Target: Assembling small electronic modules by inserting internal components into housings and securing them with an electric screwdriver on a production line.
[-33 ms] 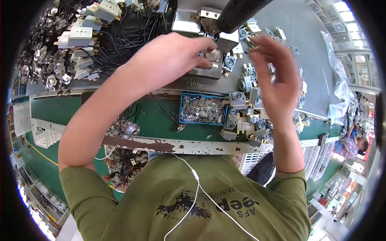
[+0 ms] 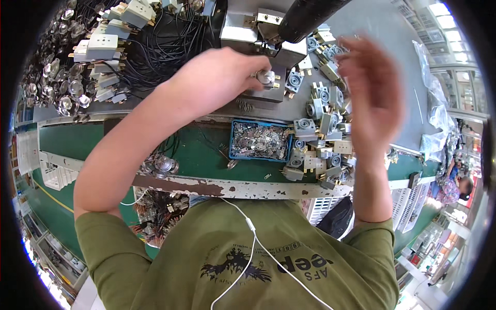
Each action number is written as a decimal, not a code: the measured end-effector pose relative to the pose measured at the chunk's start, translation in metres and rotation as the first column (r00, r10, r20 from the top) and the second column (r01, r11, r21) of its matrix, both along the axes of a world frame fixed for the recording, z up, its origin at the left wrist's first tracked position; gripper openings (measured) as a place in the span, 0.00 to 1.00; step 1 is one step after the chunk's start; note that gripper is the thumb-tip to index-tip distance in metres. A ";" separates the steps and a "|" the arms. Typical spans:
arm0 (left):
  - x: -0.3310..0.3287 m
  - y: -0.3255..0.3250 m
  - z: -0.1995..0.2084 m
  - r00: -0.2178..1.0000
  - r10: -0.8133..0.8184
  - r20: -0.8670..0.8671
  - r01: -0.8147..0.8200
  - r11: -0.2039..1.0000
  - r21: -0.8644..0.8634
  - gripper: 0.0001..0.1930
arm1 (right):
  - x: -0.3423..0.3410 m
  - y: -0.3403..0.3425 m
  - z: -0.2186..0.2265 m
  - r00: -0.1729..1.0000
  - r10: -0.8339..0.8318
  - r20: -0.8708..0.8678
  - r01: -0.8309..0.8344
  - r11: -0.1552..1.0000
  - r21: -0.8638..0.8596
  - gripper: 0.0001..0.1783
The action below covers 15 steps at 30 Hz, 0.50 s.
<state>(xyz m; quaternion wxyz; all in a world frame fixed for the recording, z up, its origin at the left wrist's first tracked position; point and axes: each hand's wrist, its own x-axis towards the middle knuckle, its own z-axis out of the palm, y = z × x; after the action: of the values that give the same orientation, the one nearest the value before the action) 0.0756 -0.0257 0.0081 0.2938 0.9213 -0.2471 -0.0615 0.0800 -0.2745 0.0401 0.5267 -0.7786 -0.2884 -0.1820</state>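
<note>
- Head view: the left hand (image 2: 222,75) pinches a shiny round piece (image 2: 266,78), beyond the blue tray (image 2: 258,159) from the table's (image 2: 258,191) near edge.
- The right hand (image 2: 380,98) hangs apart, blurred, nearer the right edge; I can't tell its grip.
- The piece lies left of it, prongs (image 2: 277,77) seemingly facing it.

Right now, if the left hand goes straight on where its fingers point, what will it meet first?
Past its held piece, the left hand would probably meet the grey square part first; height is unclear.
</note>
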 end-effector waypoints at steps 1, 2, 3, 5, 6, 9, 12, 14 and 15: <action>0.003 -0.002 -0.008 0.999 0.008 -0.044 -0.003 0.994 0.107 0.17 | 0.011 -0.003 0.012 0.993 0.059 0.104 -0.074 0.986 0.147 0.22; 0.004 -0.002 -0.009 0.999 0.001 -0.047 0.004 0.994 0.106 0.17 | 0.020 -0.007 0.026 0.973 0.091 0.212 -0.150 0.948 0.282 0.22; 0.005 0.002 -0.011 0.999 0.004 -0.051 0.001 0.995 0.098 0.17 | 0.017 0.010 0.047 0.962 -0.001 0.273 -0.071 0.965 0.254 0.25; 0.004 0.005 -0.010 0.998 0.020 -0.052 -0.015 0.995 0.101 0.17 | 0.017 0.028 0.054 0.949 -0.127 0.288 0.048 0.963 0.267 0.35; 0.005 0.004 -0.010 0.999 0.019 -0.047 -0.014 0.994 0.106 0.17 | 0.026 0.029 0.044 0.956 -0.167 0.243 0.092 0.952 0.293 0.44; 0.007 0.002 -0.012 0.998 -0.010 -0.061 0.019 0.988 0.151 0.17 | 0.052 0.071 0.049 0.990 -0.039 0.137 -0.005 0.950 0.311 0.35; 0.005 -0.001 -0.011 0.996 0.007 -0.090 0.003 0.994 0.107 0.17 | 0.057 0.075 0.061 0.997 0.062 -0.036 -0.048 0.950 0.309 0.33; 0.001 -0.005 -0.011 0.999 0.004 0.049 -0.017 0.964 0.266 0.17 | 0.056 0.072 0.066 0.998 0.058 -0.020 -0.048 0.937 0.345 0.32; 0.000 -0.005 -0.011 0.999 0.014 0.044 -0.025 0.965 0.262 0.17 | 0.055 0.072 0.068 0.998 0.057 -0.014 -0.049 0.931 0.361 0.31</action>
<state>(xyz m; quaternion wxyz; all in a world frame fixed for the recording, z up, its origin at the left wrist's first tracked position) 0.0753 -0.0302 -0.0033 0.1645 0.9556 -0.2339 -0.0715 0.1347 -0.2023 0.1084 0.6688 -0.6630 -0.2645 -0.2080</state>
